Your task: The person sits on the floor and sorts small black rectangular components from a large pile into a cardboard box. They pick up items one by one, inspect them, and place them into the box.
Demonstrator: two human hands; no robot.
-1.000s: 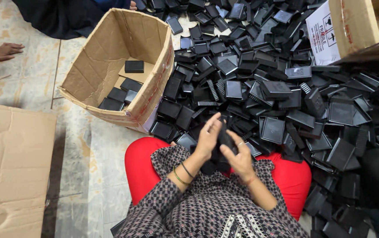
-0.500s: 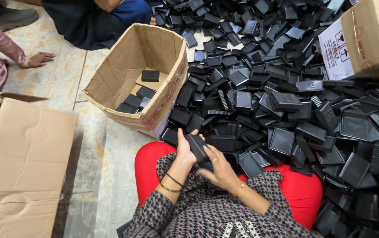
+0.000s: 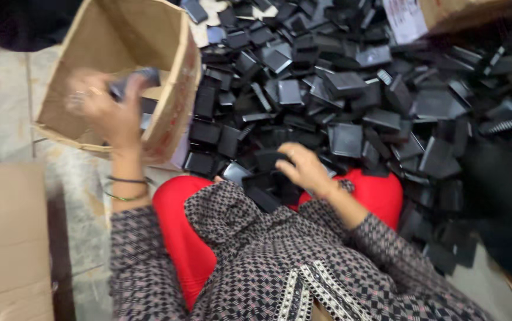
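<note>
Hands are splitting the work: left hand (image 3: pixel 110 110) is gripping a black plastic case (image 3: pixel 134 80) over the open cardboard box (image 3: pixel 176 104), while right hand (image 3: pixel 303 168) is closing on another case (image 3: pixel 268 159) in the heap (image 3: pixel 351 101) beside the box.
</note>
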